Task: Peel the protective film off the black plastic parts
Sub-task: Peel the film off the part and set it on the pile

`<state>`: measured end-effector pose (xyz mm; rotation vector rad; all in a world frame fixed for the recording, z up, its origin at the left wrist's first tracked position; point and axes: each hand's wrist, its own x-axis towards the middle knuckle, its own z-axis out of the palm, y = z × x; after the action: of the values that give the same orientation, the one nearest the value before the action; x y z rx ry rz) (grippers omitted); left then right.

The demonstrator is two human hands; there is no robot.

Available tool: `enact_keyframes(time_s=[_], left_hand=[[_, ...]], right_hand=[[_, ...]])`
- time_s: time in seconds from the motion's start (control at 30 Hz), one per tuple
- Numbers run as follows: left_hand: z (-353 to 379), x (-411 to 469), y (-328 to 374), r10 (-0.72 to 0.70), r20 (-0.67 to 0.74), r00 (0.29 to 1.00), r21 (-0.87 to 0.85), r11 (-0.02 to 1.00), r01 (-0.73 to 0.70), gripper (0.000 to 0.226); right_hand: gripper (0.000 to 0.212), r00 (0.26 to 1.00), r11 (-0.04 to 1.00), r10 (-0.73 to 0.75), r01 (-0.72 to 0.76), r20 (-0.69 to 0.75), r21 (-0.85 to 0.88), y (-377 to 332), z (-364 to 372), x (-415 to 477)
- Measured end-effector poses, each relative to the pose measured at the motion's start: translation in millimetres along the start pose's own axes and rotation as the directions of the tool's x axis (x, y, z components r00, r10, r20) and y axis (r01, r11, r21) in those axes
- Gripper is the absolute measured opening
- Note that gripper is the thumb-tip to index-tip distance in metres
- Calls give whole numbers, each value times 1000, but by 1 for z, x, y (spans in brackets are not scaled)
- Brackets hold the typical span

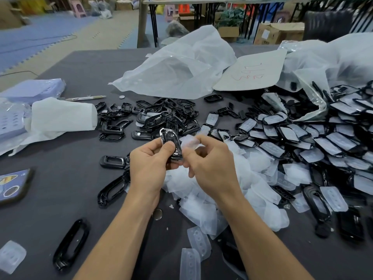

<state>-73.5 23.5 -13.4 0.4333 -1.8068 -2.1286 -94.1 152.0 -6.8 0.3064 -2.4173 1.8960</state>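
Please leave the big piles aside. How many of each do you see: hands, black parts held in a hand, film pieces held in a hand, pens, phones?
Hands: 2, the left hand and the right hand
Held black part: 1
Held film piece: 1
Pen: 1
Phone: 1
Total: 6

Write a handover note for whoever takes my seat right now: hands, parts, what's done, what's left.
Left hand holds a black part; right hand pinches film at its edge, off or nearly.
Done: bare parts piled behind the hands, shed films heaped by the right arm.
Left: the big pile of filmed parts on the right, spilling from a bag.
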Motion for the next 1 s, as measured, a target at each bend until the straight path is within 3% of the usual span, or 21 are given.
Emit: enact_keyframes(time_s=[0.07, 0.37, 0.53, 0.6, 0.77, 1.0], left_hand=[[0, -1, 1, 46, -20, 999, 9, 999, -46, 32], [5, -4, 0, 70, -143, 987, -6, 997, -72, 39], [3, -1, -1, 49, -183, 982, -13, 999, -52, 33], [4, 0, -1, 44, -176, 983, -18, 999, -48, 37], [3, 0, -3, 55, -162, 985, 11, 999, -54, 32], [3, 2, -4, 78, -148, 986, 53, 996, -71, 33]], right_hand=[[22, 1000, 1000, -8, 8, -15, -16, 1, 0, 1], [25, 994, 967, 93, -77, -58, 245, 3, 2, 1], [22, 979, 831, 190, -202, 77, 518, -3, -3, 2], [15, 963, 777, 221, -270, 156, 569, -5, -6, 3], [27, 930, 628, 238, -367, 279, 687, -1, -9, 4], [39, 942, 635, 213, -336, 261, 695, 1, -9, 6]])
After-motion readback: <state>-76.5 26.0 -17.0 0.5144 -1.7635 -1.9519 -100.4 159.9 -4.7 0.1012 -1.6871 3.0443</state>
